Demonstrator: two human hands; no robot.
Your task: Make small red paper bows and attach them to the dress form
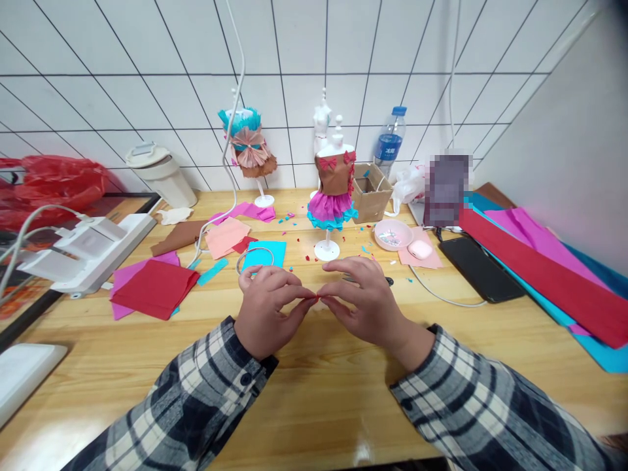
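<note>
Both hands — left (267,304), right (366,297) — pinching a tiny red paper scrap (316,297)

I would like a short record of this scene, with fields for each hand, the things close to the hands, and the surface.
left hand: pinches one end of a tiny red paper piece
right hand: pinches the other end of the same piece
in front of the hands: mannequin stand in a brown top and pink and blue paper skirt
left of the hands: folded red paper, blue paper
right of the hands: pink dish, black phone
surface: wooden table strewn with small paper scraps
</note>
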